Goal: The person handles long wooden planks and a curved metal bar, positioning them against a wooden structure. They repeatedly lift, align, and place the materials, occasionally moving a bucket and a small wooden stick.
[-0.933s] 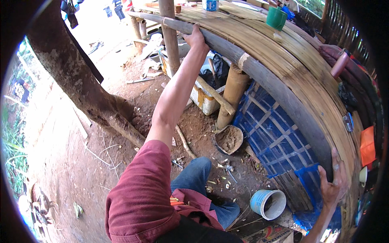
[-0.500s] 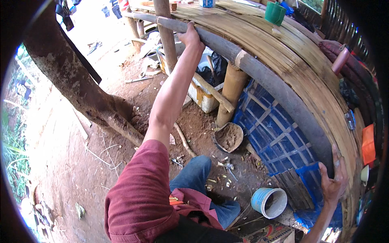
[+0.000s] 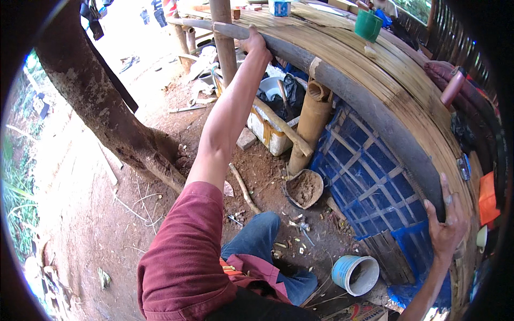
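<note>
A long grey split-bamboo pole (image 3: 369, 99) runs along the edge of a raised slatted bamboo platform (image 3: 375, 59). With my left arm stretched far forward, my left hand (image 3: 256, 44) is closed over the pole's far part, near an upright post (image 3: 222, 40). At the near end, my right hand (image 3: 448, 230) grips the pole between thumb and fingers; the palm side is hidden. Below the pole's middle stands a thick bamboo post (image 3: 308, 128), its hollow top showing. Blue mesh with a bamboo lattice (image 3: 364, 166) covers the platform's side.
On the earth floor are a bowl of mud (image 3: 304, 189), a blue-white bucket (image 3: 355, 275) and a stick (image 3: 243, 187). A foam box (image 3: 273, 139) stands behind the thick post. A leaning trunk (image 3: 101, 101) rises at left. A green mug (image 3: 368, 25) and pink bottle (image 3: 453, 88) sit on the platform.
The pole has shifted away from the thick post, whose hollow top now shows. Both hands keep their places on the pole; my right hand has moved slightly farther away. The view has tilted a little.
</note>
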A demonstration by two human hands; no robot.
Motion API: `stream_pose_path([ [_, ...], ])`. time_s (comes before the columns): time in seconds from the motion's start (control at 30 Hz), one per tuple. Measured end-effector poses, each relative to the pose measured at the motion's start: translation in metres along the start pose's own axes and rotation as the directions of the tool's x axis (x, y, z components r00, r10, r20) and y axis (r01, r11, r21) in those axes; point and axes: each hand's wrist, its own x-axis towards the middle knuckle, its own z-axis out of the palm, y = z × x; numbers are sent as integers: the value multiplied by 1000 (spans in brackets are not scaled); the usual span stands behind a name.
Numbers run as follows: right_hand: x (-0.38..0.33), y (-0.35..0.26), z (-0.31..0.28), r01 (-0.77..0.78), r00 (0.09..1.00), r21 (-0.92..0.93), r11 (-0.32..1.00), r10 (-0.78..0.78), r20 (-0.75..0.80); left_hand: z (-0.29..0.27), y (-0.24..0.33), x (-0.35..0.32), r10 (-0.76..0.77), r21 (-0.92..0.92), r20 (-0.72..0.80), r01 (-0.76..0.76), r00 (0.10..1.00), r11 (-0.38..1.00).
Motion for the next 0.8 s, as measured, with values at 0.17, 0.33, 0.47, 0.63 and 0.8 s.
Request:
stream_pose_path([
  [0.17, 0, 2, 2, -37, 999, -7, 999, 37, 29, 0, -36, 26, -22, -27, 30, 23, 999, 999],
  [0.33, 13, 17, 26, 52, 998, 59, 997, -49, -44, -25, -52, 139, -50, -29, 224, 58, 973, 998],
  [0.47, 6, 24, 14, -2, 1000, -10, 1000, 3, 24, -13, -57, 74, -165, -78, 292, 196, 942, 978],
  [0.63, 6, 19, 20, -23, 1000, -16, 1000, 23, -11, -14, -4, 39, -259, 72, 274, 248, 926, 966],
  [0.8, -1, -2, 15, -43, 999, 1, 999, 42, 29, -32, 20, 41, -331, 214, 353, 269, 875, 939],
])
